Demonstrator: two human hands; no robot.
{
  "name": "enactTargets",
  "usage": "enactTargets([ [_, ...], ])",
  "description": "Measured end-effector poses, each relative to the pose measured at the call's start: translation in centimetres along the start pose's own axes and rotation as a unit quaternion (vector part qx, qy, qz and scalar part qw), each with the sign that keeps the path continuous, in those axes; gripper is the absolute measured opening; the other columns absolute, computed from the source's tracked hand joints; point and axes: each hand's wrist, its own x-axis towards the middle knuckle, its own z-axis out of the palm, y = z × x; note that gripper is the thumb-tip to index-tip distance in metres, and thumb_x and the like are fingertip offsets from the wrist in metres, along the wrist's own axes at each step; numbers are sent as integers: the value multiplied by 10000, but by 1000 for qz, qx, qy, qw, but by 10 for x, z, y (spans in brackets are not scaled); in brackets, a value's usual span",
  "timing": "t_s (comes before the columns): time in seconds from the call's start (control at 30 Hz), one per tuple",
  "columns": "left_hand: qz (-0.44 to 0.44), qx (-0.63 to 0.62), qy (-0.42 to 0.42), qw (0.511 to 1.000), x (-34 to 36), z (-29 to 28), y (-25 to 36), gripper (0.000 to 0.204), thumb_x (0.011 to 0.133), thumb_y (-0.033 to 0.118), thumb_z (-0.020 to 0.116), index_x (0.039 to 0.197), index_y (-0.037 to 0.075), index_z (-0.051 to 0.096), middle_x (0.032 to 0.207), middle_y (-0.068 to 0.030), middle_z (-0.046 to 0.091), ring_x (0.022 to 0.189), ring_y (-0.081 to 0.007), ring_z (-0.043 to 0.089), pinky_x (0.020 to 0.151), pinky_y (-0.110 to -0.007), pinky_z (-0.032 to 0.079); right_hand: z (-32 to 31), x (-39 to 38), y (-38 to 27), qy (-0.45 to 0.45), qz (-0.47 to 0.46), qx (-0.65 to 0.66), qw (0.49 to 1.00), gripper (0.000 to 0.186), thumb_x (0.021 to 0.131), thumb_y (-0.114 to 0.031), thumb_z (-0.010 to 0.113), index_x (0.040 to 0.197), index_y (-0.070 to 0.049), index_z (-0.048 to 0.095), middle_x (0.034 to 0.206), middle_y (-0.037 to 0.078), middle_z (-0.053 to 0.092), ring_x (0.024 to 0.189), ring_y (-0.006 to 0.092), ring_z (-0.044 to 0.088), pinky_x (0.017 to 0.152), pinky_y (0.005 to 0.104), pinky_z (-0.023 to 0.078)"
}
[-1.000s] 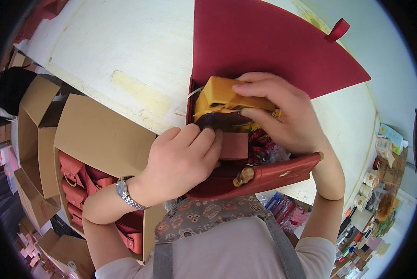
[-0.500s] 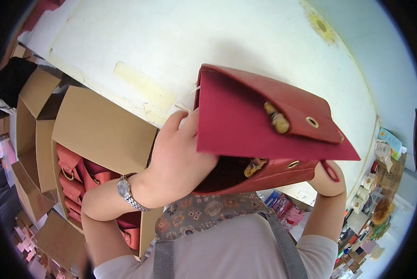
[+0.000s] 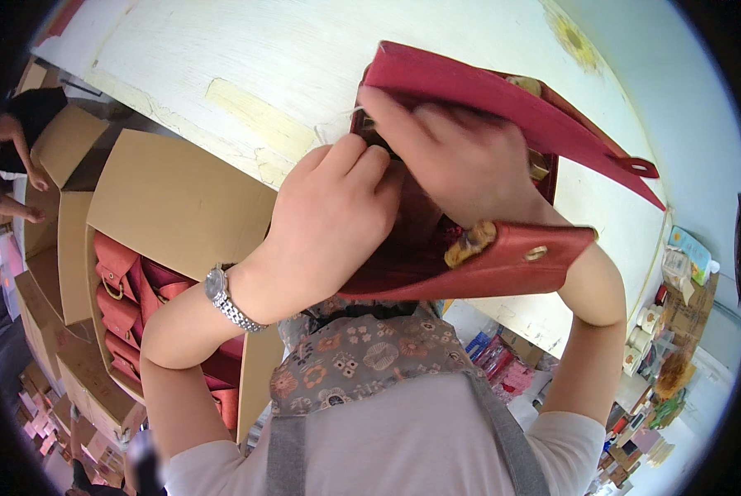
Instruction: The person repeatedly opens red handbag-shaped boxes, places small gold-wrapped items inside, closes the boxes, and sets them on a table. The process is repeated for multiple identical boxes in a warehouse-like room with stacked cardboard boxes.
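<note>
Bag (image 3: 507,269) | seeming light, stiff; best gripping near wall (image 3: 478,283) | curling left hand (image 3: 325,207), resting right hand (image 3: 469,161) inside; cannot tell grasps

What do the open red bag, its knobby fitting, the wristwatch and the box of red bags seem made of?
Red bag: probably leather or imitation leather, smooth with a soft sheen. Knobby fitting: perhaps bamboo, possibly plastic; mottled yellow-brown, finish unclear. Wristwatch: likely polished metal, given its silvery, glinting links. Box: apparently matte cardboard, plain brown with folded flaps.
</note>
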Motion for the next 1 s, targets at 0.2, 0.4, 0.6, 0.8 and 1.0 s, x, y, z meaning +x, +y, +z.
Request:
enactTargets([
  [0.2, -136, -148, 214, 956, -9, 0, -16, 334, 742, 156, 753, 1030, 76, 604, 1054, -58, 613, 917, -239, 602, 706, -343, 511, -4, 8, 6, -14, 21, 137, 990, 249, 730, -94, 648, 979, -90, 651, 785, 49, 598, 662, 196, 642, 557, 321, 522],
  [0.4, -248, -121, -119, 954, -11, 26, -46, 208, 895, 141, 580, 1084, 79, 640, 1128, -104, 604, 883, -284, 621, 729, -374, 530, -80, -45, 49, -224, 24, 599, 768, 419, 772, -147, 753, 1160, -16, 663, 1081, 151, 680, 951, 271, 659, 852, 375, 498],
  [0.6, -240, -440, 176, 847, -16, 25, -20, 345, 952, 240, 479, 1188, 30, 615, 1310, -130, 540, 1221, -281, 495, 991, -371, 413, -118, -100, 28, -70, 172, 593, 784, 622, 886, -441, 604, 1213, 88, 576, 1155, 216, 640, 969, 283, 657, 881, 373, 483],
  [0.8, -44, -378, 101, 919, -33, -6, 12, 674, 901, 563, 460, 1263, 5, 570, 1430, -219, 401, 1352, -376, 326, 1116, -471, 212, -99, -94, 21, 63, 272, 498, 821, 454, 930, -284, 531, 1298, -19, 542, 1297, 161, 562, 1101, 248, 591, 882, 315, 469],
  [1.0, -99, -486, 134, 858, -33, -10, 33, 335, 764, 26, 736, 1067, 24, 591, 1096, -128, 598, 1123, -304, 549, 1075, -454, 312, -90, -91, 14, 59, 338, 426, 837, 345, 818, -58, 682, 1160, -81, 645, 1124, 133, 619, 968, 192, 613, 751, 275, 503],
])
